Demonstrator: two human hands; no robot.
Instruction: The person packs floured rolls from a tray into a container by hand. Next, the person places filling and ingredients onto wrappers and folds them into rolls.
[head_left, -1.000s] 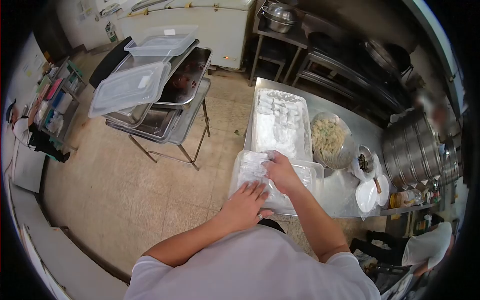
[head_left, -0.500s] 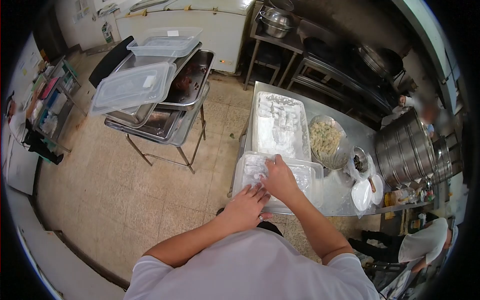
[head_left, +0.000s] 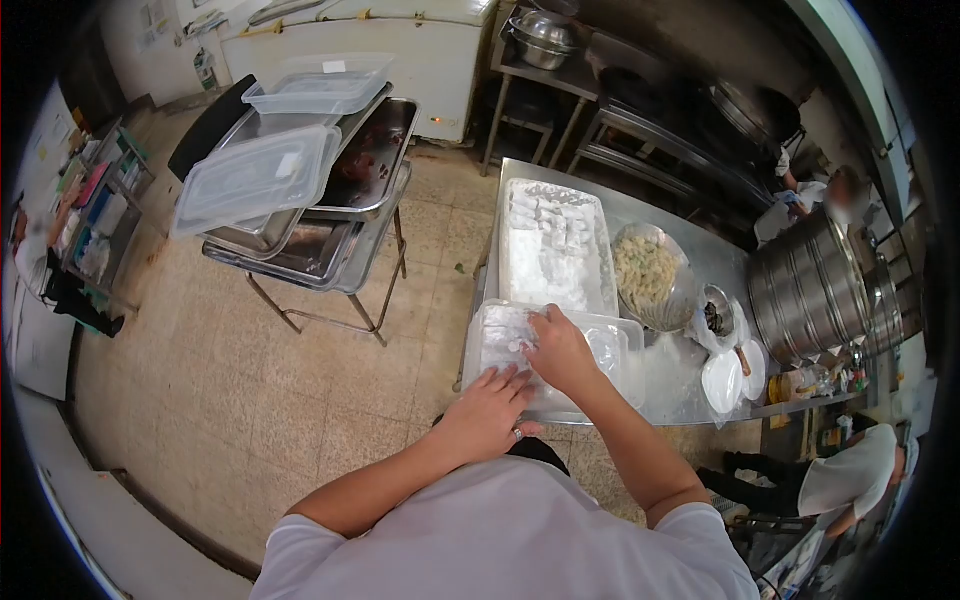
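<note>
My left hand [head_left: 487,408] lies with its fingers spread over the near left rim of a clear plastic container [head_left: 632,365]. Inside that container, white floured pieces [head_left: 505,330] sit on the left side. My right hand [head_left: 560,350] reaches down among them with bent, pinched fingers; what is between the fingertips is too small to make out. Just beyond stands a larger white tray [head_left: 612,270], dusted with flour, with rows of floured pieces [head_left: 552,222] at its far end. To its right is a metal bowl [head_left: 682,300] of pale, green-flecked filling [head_left: 643,268].
The steel table [head_left: 660,390] also bears a small bowl of dark bits [head_left: 714,315], a white plate [head_left: 720,385] and stacked steamers [head_left: 810,290]. A rack with metal trays and plastic lids [head_left: 260,180] stands left. Other people work at right [head_left: 850,475] and far left.
The view has shifted slightly, moving the surroundings a little left. My hands stay at the plastic container, nearly in place. The person behind the steamers has moved an arm.
</note>
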